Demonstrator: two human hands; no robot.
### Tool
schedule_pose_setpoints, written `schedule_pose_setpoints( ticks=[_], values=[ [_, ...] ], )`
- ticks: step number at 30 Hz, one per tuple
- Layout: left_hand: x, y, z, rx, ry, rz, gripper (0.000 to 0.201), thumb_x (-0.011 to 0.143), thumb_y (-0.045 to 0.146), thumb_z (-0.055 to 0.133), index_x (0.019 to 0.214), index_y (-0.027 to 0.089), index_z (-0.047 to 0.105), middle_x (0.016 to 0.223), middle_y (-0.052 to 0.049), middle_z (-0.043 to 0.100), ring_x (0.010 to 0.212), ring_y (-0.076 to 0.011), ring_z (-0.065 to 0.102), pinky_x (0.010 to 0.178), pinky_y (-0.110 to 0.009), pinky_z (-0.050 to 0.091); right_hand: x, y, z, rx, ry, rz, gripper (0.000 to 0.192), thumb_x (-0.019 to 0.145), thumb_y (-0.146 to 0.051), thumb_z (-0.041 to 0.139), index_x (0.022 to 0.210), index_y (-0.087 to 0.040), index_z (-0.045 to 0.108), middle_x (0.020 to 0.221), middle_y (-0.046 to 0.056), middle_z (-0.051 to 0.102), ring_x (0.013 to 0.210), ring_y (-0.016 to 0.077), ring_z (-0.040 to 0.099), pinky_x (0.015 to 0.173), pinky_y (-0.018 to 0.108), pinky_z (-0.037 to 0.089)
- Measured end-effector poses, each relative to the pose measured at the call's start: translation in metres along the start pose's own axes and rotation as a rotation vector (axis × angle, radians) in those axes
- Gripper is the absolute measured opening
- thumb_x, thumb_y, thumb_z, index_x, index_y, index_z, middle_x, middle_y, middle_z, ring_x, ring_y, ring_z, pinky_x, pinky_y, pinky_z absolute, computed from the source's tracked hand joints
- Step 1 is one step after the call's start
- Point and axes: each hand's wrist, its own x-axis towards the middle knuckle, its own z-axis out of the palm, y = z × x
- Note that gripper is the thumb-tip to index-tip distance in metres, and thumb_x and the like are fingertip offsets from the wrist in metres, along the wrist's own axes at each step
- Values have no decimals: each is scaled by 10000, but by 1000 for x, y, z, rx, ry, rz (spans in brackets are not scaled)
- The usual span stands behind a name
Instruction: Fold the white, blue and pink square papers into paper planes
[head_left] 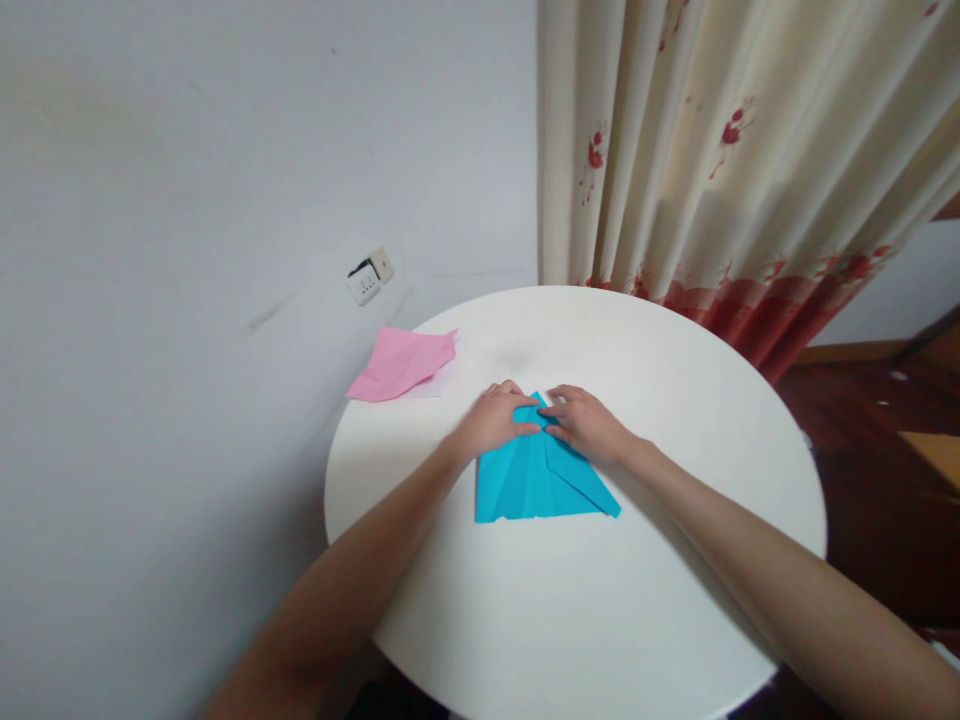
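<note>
A sheet of blue paper (517, 485) lies on the white round table with creases fanning down from its pointed top. Its right side is folded over in a long slanted flap. My left hand (491, 418) holds the paper's upper left edge, thumb and forefinger on the sheet and the other fingers curled past the edge. From the other side my right hand (589, 422) grips the folded edge near the tip, its fingertips close to those of the left. Part of the upper sheet is hidden under the hands.
Pink paper (405, 362) lies at the table's back left edge, with a white sheet (436, 384) partly beneath it. The round table (585, 610) stands by a pale wall with a socket (365, 284). A cream and red curtain (697, 160) hangs behind on the right.
</note>
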Motion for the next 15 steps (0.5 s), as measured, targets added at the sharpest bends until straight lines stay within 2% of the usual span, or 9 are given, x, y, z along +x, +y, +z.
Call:
schedule_pose_setpoints(
  ticks=[5, 10, 15],
  values=[
    [0, 0, 0, -46, 6, 24, 477, 801, 479, 713, 1224, 262, 669, 1099, -65, 603, 1063, -246, 579, 980, -349, 435, 0, -1, -3, 24, 25, -39, 267, 927, -308, 574, 1123, -232, 739, 1174, 133, 625, 1112, 272, 530, 985, 407, 393],
    [-1, 2, -1, -85, 2, 2, 519, 789, 443, 726, 1257, 238, 636, 1098, -68, 599, 1041, -246, 596, 952, -338, 456, -1, -2, -6, 20, 10, -58, 247, 933, -311, 572, 1088, -240, 751, 1065, 120, 606, 1000, 243, 519, 917, 369, 399],
    [-1, 5, 0, -118, 13, -67, 777, 772, 392, 740, 1449, 173, 430, 1146, -96, 581, 1036, -243, 592, 929, -333, 466, -1, -3, -7, 3, -9, -48, 234, 938, -317, 569, 1057, -241, 755, 1051, 112, 590, 977, 233, 509, 877, 347, 394]
  ],
)
